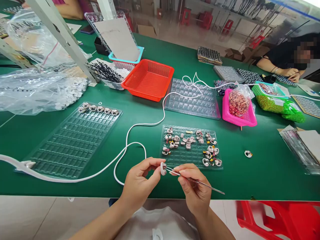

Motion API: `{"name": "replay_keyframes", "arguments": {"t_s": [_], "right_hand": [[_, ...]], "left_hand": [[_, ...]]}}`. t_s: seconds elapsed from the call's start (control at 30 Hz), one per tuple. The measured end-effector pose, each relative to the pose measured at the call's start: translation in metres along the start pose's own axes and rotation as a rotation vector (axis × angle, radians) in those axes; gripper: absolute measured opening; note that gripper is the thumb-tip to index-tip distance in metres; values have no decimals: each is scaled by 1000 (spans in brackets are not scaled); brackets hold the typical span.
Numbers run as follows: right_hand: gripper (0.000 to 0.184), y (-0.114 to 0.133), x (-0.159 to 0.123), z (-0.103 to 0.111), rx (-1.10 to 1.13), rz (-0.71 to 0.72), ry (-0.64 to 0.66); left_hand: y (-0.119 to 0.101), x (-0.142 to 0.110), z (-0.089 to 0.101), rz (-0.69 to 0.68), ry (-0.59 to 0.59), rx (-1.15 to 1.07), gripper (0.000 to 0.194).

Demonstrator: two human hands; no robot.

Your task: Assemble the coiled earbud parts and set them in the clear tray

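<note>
Between the thumb and fingers of my left hand (141, 180) is a small whitish curved earbud shell (163, 169). My right hand (196, 186) grips a pair of metal tweezers (200, 182), whose tips touch or nearly touch the shell's open side. Just beyond my hands lies a clear plastic tray (185, 160) with several similar shells, some showing yellow and red bits, and small pale caps (188, 141) in its middle. One more shell (248, 153) lies alone on the green table to the right. At left, another clear tray (82, 140) carries a row of shells (100, 109) along its far end.
A white cable (140, 124) winds across the green table. Farther back are a red basket (152, 80), an empty-looking clear tray (192, 103) and a pink basket (240, 116) with a bag of copper-coloured parts. Plastic bags (37, 88) lie left; a co-worker's hands (291, 74) show at far right.
</note>
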State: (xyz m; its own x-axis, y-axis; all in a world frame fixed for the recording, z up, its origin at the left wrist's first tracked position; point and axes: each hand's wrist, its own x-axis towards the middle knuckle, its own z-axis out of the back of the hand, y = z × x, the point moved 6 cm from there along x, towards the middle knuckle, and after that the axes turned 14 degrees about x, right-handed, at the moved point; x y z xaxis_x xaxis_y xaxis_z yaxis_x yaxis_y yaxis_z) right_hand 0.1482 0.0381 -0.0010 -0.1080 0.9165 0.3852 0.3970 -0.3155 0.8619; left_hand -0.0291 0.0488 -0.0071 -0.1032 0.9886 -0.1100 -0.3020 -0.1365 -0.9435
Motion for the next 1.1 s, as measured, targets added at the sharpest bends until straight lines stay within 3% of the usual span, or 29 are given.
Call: {"name": "replay_keyframes", "arguments": {"t_s": [0.5, 0.9, 1.1], "right_hand": [[38, 4, 2, -1, -86, 10, 22], [30, -4, 3, 2, 28, -44, -59], [30, -6, 3, 3, 3, -55, -33]], "left_hand": [[1, 1, 0, 23, 17, 40, 14], [5, 3, -1, 24, 45, 44, 14], [1, 3, -1, -31, 28, 85, 13]]}}
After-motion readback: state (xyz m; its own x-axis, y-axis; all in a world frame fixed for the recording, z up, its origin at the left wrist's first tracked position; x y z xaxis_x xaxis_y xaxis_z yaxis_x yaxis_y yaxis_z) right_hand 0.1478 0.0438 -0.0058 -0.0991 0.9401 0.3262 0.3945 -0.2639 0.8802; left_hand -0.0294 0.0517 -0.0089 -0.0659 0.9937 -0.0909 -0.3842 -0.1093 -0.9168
